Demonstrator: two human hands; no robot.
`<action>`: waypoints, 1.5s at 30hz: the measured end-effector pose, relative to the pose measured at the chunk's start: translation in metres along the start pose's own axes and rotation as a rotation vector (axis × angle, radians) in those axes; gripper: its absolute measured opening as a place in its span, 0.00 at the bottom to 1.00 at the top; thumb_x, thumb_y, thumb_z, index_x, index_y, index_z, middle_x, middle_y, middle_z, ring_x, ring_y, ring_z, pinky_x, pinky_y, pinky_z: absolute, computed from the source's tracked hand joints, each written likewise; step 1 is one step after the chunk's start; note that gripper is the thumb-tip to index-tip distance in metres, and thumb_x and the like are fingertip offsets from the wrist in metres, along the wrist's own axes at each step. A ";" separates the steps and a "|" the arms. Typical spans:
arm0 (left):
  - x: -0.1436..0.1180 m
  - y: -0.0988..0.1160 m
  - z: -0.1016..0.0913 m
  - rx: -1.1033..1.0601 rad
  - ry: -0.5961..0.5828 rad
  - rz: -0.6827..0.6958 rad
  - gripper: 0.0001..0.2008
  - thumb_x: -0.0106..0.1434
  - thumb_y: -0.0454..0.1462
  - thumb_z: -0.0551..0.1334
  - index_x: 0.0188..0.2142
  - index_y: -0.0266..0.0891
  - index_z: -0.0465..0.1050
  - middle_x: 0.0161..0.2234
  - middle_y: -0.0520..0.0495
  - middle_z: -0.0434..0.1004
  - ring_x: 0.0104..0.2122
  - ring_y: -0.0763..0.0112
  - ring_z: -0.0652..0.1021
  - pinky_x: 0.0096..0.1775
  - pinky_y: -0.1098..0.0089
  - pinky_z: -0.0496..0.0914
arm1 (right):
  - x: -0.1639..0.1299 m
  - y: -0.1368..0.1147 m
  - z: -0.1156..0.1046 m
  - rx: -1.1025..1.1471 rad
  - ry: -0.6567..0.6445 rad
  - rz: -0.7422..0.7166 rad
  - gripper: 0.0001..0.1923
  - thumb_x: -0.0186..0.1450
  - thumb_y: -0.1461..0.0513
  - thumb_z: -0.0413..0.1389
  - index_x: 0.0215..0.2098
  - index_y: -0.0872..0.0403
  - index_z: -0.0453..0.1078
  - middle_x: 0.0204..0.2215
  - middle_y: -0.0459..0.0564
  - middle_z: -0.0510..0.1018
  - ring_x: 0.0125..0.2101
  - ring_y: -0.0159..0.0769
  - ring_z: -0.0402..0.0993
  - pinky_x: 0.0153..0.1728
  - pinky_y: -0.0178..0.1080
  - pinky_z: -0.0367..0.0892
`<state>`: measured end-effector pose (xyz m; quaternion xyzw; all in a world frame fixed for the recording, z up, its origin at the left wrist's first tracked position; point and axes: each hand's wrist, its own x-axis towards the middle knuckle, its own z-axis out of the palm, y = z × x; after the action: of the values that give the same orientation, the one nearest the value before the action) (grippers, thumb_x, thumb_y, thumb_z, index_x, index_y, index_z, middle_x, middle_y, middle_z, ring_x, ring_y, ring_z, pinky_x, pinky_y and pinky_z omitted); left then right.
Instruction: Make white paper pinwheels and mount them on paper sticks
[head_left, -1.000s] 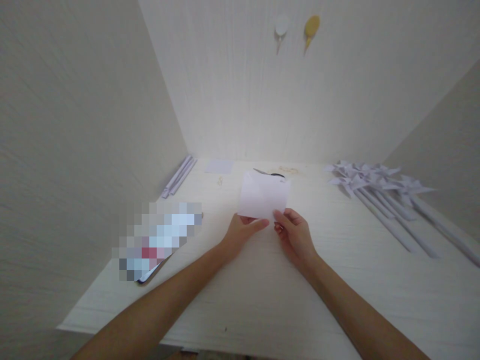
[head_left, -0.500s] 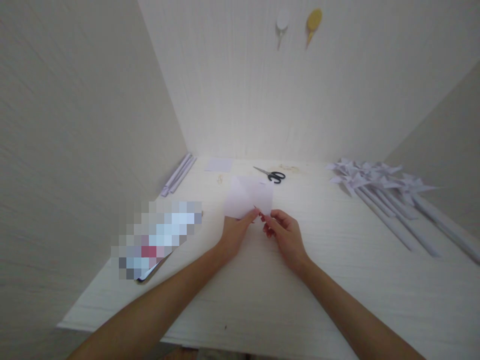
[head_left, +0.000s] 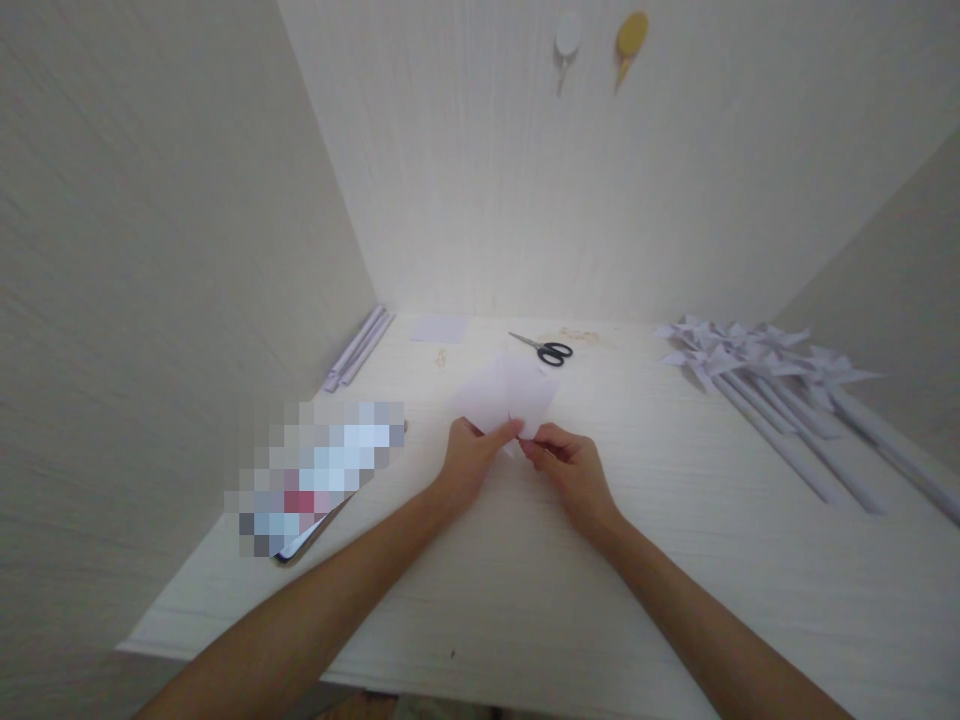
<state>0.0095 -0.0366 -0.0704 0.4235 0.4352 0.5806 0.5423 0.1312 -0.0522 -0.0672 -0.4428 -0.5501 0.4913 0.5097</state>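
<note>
A small white sheet of paper [head_left: 504, 397] lies low over the middle of the pale wooden desk [head_left: 525, 590], one corner pointing toward me. My left hand [head_left: 472, 462] pinches that near corner from the left. My right hand [head_left: 568, 468] pinches it from the right, fingertips almost touching the left hand's. Black-handled scissors [head_left: 545, 349] lie just beyond the paper.
Several white paper pinwheels on rolled sticks [head_left: 757, 375] lie at the right. Rolled paper sticks [head_left: 358, 349] rest along the left wall, a small paper square [head_left: 438, 328] at the back. A blurred flat object [head_left: 311, 472] sits at the left. Two hooks [head_left: 600, 40] hang on the back wall.
The paper has come down from raised in front of the scissors to near the desk and turned corner-first. Both hands have closed together on its near corner.
</note>
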 end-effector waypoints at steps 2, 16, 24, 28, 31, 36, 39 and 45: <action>0.000 -0.001 0.000 -0.014 0.028 0.004 0.14 0.42 0.39 0.66 0.29 0.33 0.74 0.30 0.44 0.76 0.29 0.68 0.74 0.33 0.69 0.67 | 0.000 0.000 0.000 -0.002 0.002 0.015 0.02 0.50 0.63 0.57 0.21 0.54 0.70 0.19 0.43 0.69 0.23 0.29 0.62 0.25 0.34 0.57; 0.002 -0.006 -0.003 -0.022 0.031 0.014 0.16 0.42 0.39 0.66 0.30 0.31 0.73 0.31 0.43 0.75 0.29 0.69 0.73 0.34 0.68 0.67 | 0.002 0.001 -0.001 -0.019 0.008 -0.030 0.04 0.47 0.64 0.59 0.19 0.55 0.67 0.21 0.43 0.67 0.23 0.28 0.63 0.25 0.33 0.59; 0.002 -0.004 -0.002 -0.019 0.035 0.002 0.15 0.41 0.39 0.66 0.29 0.32 0.73 0.30 0.44 0.76 0.29 0.69 0.73 0.33 0.69 0.67 | 0.000 0.000 -0.001 -0.053 -0.022 0.017 0.06 0.48 0.63 0.58 0.22 0.55 0.65 0.21 0.43 0.67 0.23 0.28 0.63 0.24 0.33 0.59; 0.002 -0.003 -0.002 -0.021 0.024 -0.013 0.16 0.41 0.40 0.66 0.30 0.32 0.74 0.30 0.43 0.76 0.28 0.68 0.74 0.32 0.69 0.68 | 0.000 -0.001 0.001 -0.057 0.010 0.065 0.10 0.47 0.60 0.59 0.25 0.56 0.64 0.20 0.43 0.67 0.21 0.28 0.63 0.23 0.32 0.58; 0.001 -0.003 -0.003 0.002 -0.003 0.001 0.16 0.41 0.40 0.66 0.30 0.32 0.74 0.31 0.43 0.76 0.29 0.67 0.74 0.34 0.67 0.68 | 0.000 0.000 0.000 -0.069 0.014 0.039 0.09 0.49 0.60 0.58 0.21 0.55 0.62 0.19 0.42 0.65 0.21 0.27 0.62 0.22 0.32 0.57; 0.001 -0.003 -0.003 0.048 -0.010 -0.005 0.17 0.41 0.39 0.66 0.31 0.31 0.73 0.31 0.42 0.76 0.30 0.66 0.75 0.35 0.67 0.68 | 0.001 0.002 -0.002 -0.098 0.008 -0.027 0.10 0.48 0.62 0.58 0.16 0.55 0.60 0.22 0.44 0.65 0.24 0.28 0.62 0.24 0.32 0.59; 0.001 0.000 -0.003 0.091 -0.012 0.001 0.17 0.42 0.40 0.66 0.32 0.31 0.73 0.32 0.41 0.76 0.31 0.65 0.75 0.35 0.66 0.68 | 0.001 0.001 -0.001 -0.087 0.016 0.016 0.10 0.47 0.61 0.59 0.18 0.55 0.61 0.22 0.44 0.66 0.24 0.29 0.63 0.25 0.33 0.59; -0.001 0.009 -0.001 0.324 -0.039 0.079 0.15 0.46 0.38 0.63 0.34 0.32 0.73 0.34 0.43 0.76 0.34 0.64 0.75 0.37 0.66 0.68 | 0.003 -0.002 -0.003 0.092 0.113 0.029 0.14 0.48 0.57 0.59 0.31 0.54 0.64 0.27 0.44 0.69 0.25 0.28 0.63 0.24 0.32 0.59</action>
<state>0.0057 -0.0376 -0.0617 0.5336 0.4955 0.5152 0.4521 0.1342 -0.0493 -0.0646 -0.4536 -0.4909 0.4978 0.5527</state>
